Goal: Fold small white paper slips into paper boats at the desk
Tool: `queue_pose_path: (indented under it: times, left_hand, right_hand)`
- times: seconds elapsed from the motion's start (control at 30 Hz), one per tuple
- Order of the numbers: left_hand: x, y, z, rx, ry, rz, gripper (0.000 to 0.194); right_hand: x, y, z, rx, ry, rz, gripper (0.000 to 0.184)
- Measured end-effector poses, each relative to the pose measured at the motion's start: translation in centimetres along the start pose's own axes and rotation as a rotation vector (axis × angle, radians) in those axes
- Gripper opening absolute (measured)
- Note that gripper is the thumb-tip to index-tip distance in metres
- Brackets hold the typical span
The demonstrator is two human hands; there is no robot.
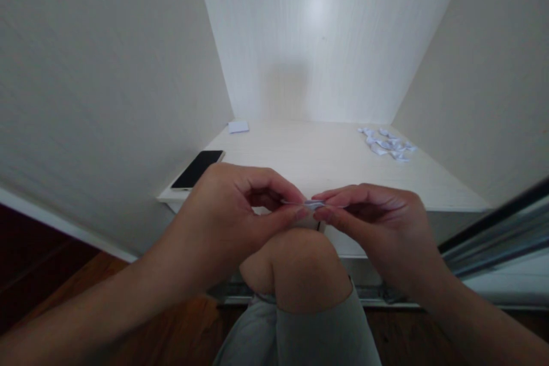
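A small strip of white paper is stretched between my two hands, just above my raised knee. My left hand pinches one end of it between thumb and fingers. At the other end, the thumb and fingers of my right hand are closed on it. Most of the strip is covered by the fingertips, and its exact folded shape is too small to make out.
A pale shelf lies in front of me, with panels on three sides. On it are a black phone at the left edge, a white paper stack in the back left corner and several twisted white paper pieces at the right.
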State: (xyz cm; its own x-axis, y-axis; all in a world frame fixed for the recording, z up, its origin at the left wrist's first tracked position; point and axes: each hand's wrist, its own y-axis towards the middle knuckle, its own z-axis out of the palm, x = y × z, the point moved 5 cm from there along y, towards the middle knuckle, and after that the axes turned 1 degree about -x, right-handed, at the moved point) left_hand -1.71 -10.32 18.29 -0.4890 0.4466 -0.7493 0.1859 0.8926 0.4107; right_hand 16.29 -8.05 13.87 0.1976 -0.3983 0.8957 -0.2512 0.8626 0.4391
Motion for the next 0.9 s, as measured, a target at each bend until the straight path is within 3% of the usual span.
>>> queue_pose_path:
  times: [0.17, 0.4, 0.7, 0.9]
  left_hand:
    - [0.9, 0.4, 0.6, 0.008, -0.201, -0.044, 0.014]
    - [0.9, 0.6, 0.7, -0.033, -0.208, -0.073, 0.012]
    - [0.9, 1.3, 0.4, -0.091, -0.251, -0.101, 0.020]
    - [0.2, 1.1, 0.5, -0.136, -0.111, 0.025, 0.015]
  right_hand:
    - [0.2, 0.2, 0.0, -0.080, -0.007, 0.028, 0.020]
    - [0.4, 0.7, 0.1, -0.092, -0.016, 0.037, 0.033]
    - [-0.6, 1.1, -0.8, -0.089, -0.003, 0.076, 0.025]
    - [-0.1, 0.8, -0.5, -0.027, -0.067, -0.011, 0.016]
